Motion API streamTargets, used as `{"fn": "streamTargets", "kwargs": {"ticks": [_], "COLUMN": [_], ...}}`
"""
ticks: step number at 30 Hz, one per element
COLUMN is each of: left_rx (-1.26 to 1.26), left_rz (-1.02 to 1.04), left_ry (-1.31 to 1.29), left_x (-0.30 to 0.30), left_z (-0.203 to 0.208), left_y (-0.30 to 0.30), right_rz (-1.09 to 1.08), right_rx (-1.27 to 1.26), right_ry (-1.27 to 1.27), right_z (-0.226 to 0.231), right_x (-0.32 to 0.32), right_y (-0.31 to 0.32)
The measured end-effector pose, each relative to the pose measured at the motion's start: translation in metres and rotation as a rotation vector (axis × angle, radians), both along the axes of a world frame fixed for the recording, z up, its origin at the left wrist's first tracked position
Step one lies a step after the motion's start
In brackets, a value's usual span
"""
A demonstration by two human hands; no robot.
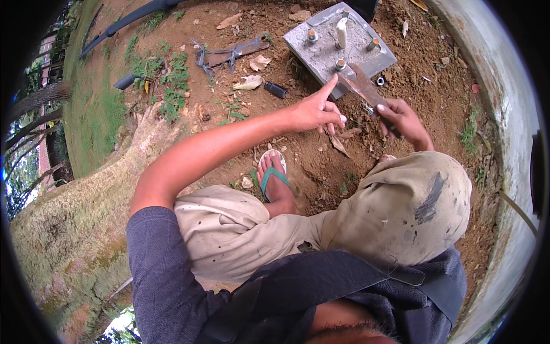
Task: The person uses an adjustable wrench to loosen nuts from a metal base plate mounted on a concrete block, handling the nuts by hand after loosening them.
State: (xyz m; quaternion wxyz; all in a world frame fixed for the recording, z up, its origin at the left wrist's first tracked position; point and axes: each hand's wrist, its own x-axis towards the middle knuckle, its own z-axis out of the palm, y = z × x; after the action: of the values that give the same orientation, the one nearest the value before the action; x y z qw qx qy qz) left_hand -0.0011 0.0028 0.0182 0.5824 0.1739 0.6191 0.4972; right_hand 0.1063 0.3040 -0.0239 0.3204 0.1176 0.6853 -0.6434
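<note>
A square concrete block (303, 46) sits in the soil at the top, with several upright bolts standing out of it and a bent white pipe (342, 33) near its middle. My left hand (317, 112) reaches toward the near bolt (340, 65); its index finger is stretched out, with the tip at the block's near edge just below that bolt. No object shows in that hand. My right hand (402, 121) is closed around the lower end of a rusty flat blade (362, 87). The blade's far end lies over the block's near edge, beside the near bolt.
A loose nut (380, 81) and a black cylindrical socket (276, 89) lie on the soil. Beyond is a rusty strip (238, 53) tied with grey bands. A pale wall (513, 172) curves along the right; a thick tree root (74, 235) lies left. My sandalled foot (275, 178) stands nearby.
</note>
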Motion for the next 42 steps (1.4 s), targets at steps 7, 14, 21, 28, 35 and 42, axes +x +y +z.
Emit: {"fn": "streamTargets", "kwargs": {"ticks": [7,14,21,28,35,42], "left_rx": [-0.03,0.001,-0.058,0.015,-0.096,-0.082], "left_rz": [0.095,0.126,0.167,0.013,0.285,0.328], "left_ry": [0.023,0.067,0.056,-0.006,0.194,0.144], "left_x": [-0.01,-0.02,-0.027,0.003,0.023,0.011], "left_z": [-0.012,-0.015,-0.013,-0.008,-0.018,-0.025], "left_y": [-0.016,-0.01,-0.006,0.004,0.014,0.0], "right_rz": [-0.306,-0.409,-0.36,0.075,-0.289,-0.309], "right_rx": [-0.398,-0.459,-0.384,0.046,-0.351,-0.475], "right_ry": [-0.069,-0.116,-0.067,0.013,-0.064,-0.069], "right_z": [-0.025,-0.026,-0.027,0.008,-0.023,-0.023], "right_x": [0.03,0.018,0.009,-0.016,0.034,0.03], "right_y": [-0.122,-0.144,-0.123,0.017,-0.061,-0.121]}}
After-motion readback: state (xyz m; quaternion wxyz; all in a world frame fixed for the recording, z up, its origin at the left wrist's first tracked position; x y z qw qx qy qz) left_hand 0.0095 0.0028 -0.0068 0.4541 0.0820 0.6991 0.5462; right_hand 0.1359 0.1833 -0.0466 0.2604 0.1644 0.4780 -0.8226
